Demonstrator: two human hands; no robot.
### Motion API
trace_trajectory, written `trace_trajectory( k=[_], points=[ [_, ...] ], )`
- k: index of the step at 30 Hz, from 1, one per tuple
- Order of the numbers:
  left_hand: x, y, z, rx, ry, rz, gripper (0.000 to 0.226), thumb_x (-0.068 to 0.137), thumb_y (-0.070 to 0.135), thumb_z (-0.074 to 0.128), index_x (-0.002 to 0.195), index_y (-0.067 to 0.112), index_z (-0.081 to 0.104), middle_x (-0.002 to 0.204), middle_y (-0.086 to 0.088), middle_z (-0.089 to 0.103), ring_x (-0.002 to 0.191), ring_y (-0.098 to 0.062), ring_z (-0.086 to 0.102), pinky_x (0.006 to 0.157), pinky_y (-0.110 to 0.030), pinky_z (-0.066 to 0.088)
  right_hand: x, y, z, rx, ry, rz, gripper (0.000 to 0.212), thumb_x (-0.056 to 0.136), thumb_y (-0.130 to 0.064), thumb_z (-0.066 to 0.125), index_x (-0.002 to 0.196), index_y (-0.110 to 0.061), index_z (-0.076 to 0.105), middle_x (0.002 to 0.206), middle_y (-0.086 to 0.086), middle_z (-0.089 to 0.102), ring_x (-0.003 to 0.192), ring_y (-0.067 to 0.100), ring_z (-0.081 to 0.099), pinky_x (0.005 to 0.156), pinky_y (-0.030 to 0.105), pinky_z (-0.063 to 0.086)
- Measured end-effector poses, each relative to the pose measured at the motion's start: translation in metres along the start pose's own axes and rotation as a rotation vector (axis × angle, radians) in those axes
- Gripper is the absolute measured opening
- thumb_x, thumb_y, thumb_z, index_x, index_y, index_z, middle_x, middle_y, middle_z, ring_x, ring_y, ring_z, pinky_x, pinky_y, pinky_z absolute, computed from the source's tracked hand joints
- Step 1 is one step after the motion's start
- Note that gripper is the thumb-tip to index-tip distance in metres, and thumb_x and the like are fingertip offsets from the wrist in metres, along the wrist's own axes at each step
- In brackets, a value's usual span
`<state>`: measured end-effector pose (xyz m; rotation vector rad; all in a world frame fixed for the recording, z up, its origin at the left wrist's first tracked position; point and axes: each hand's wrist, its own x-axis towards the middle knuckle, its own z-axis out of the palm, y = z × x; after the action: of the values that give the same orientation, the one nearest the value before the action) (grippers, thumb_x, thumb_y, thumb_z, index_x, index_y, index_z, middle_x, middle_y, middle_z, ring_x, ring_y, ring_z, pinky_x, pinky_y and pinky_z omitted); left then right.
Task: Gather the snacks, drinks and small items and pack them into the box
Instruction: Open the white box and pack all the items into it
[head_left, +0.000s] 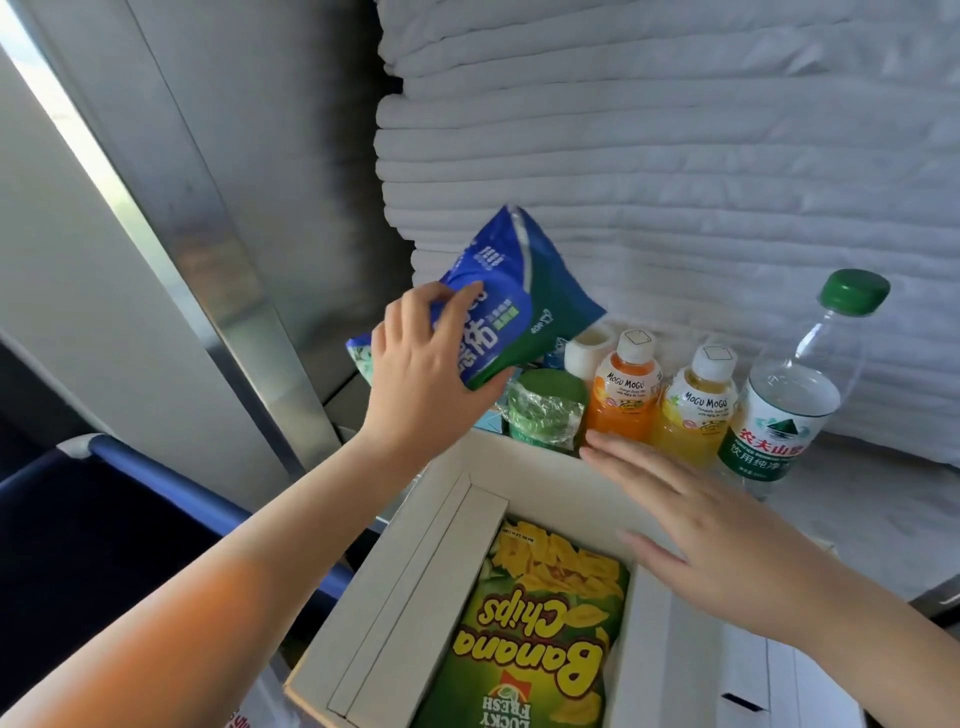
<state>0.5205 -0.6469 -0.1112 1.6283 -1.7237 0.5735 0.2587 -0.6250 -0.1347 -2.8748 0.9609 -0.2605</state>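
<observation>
My left hand (423, 364) grips a blue and green snack bag (511, 296), lifted above the far left corner of the open white box (415, 561). A green banana chips bag (540, 629) lies flat inside the box. My right hand (711, 525) is flat with straight fingers over the box's far right rim. Behind the box stand a green wrapped cup (545, 410), an orange drink bottle (623, 389), a yellow drink bottle (696, 410), a water bottle (800, 384) with a green cap and a small white roll (587, 351).
A tall stack of folded white linen (675, 156) rises behind the bottles. A grey metal frame (208, 260) runs along the left. A blue rail (171, 478) and dark space lie below on the left. The box's open lid flap (753, 670) extends to the right.
</observation>
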Motion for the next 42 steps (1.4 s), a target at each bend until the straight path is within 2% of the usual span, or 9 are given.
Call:
trace_trajectory(
  k=[3,8,14,19,26,29,35,39,42],
  points=[
    [-0.003,0.016,-0.012,0.047,0.022,0.126,0.073,0.071,0.047,0.075,0.13,0.011,0.051,0.123,-0.013,0.05,0.112,-0.024,0.043,0.09,-0.042,0.04,0.001,-0.003,-0.012,0.0,0.313,-0.036,0.051,0.095,-0.032,0.047,0.143,-0.017,0.037,0.149,-0.004,0.032,0.136,0.007,0.03,0.113,0.023,0.024],
    [-0.011,0.045,-0.029,0.021,0.014,0.243,0.068,0.078,0.054,0.061,0.13,0.012,0.052,0.123,-0.011,0.051,0.113,-0.023,0.042,0.091,-0.039,0.038,0.012,-0.006,-0.026,-0.099,0.515,-0.078,0.054,0.089,-0.02,0.06,0.138,-0.007,0.042,0.144,0.009,0.038,0.135,0.02,0.034,0.11,0.035,0.033],
    [-0.054,0.068,-0.04,0.008,-0.147,0.262,0.072,0.075,0.057,0.059,0.127,0.009,0.051,0.118,-0.01,0.056,0.104,-0.024,0.051,0.086,-0.037,0.042,0.008,-0.004,-0.033,-0.151,0.292,-0.019,0.08,0.08,-0.051,0.052,0.144,-0.008,0.033,0.151,0.011,0.03,0.141,0.025,0.024,0.11,0.046,0.031],
    [-0.085,0.074,-0.05,-0.031,-0.273,0.3,0.074,0.068,0.058,0.064,0.125,0.011,0.053,0.117,-0.007,0.057,0.102,-0.023,0.052,0.086,-0.037,0.043,0.003,-0.006,-0.025,-0.212,0.018,-0.125,0.106,0.069,-0.076,0.042,0.15,-0.016,0.012,0.157,0.003,0.012,0.145,0.017,0.002,0.116,0.036,0.006],
    [-0.108,0.07,-0.059,-0.043,-0.451,0.252,0.07,0.069,0.066,0.054,0.115,0.012,0.056,0.113,-0.002,0.059,0.097,-0.018,0.057,0.084,-0.032,0.046,0.003,-0.016,-0.007,-0.124,-0.164,-0.215,0.112,0.061,-0.065,0.053,0.149,-0.024,-0.002,0.15,-0.004,0.017,0.14,0.009,0.005,0.112,0.018,-0.012],
    [-0.112,0.067,-0.06,-0.005,-0.538,0.252,0.073,0.068,0.069,0.049,0.113,0.013,0.058,0.11,-0.001,0.06,0.093,-0.018,0.059,0.08,-0.031,0.049,0.007,-0.02,0.0,-0.105,-0.175,-0.248,0.106,0.066,-0.055,0.066,0.149,-0.023,0.008,0.143,-0.005,0.028,0.135,0.01,0.02,0.111,0.018,0.004],
    [-0.118,0.059,-0.063,-0.054,-0.624,0.271,0.08,0.059,0.068,0.068,0.115,0.013,0.057,0.112,0.0,0.059,0.095,-0.016,0.059,0.077,-0.028,0.052,0.024,-0.024,-0.002,-0.112,-0.187,-0.328,0.079,0.074,-0.044,0.07,0.138,-0.024,0.029,0.125,-0.006,0.044,0.118,0.01,0.04,0.102,0.027,0.036],
    [-0.12,0.05,-0.065,-0.148,-0.857,0.157,0.082,0.075,0.065,0.06,0.134,0.027,0.019,0.134,0.01,0.02,0.12,-0.007,0.037,0.093,-0.019,0.04,0.03,-0.018,0.005,-0.219,-0.223,-0.406,0.07,0.077,-0.037,0.072,0.134,-0.022,0.036,0.126,-0.003,0.046,0.119,0.012,0.039,0.101,0.029,0.038],
    [-0.121,0.039,-0.064,-0.13,-1.064,0.038,0.078,0.081,0.062,0.055,0.136,0.032,0.008,0.138,0.01,0.027,0.118,-0.009,0.045,0.089,-0.021,0.045,0.032,-0.012,0.012,-0.21,-0.274,-0.434,0.069,0.082,-0.038,0.067,0.139,-0.023,0.031,0.133,-0.004,0.042,0.125,0.009,0.032,0.108,0.02,0.016]
  ],
)
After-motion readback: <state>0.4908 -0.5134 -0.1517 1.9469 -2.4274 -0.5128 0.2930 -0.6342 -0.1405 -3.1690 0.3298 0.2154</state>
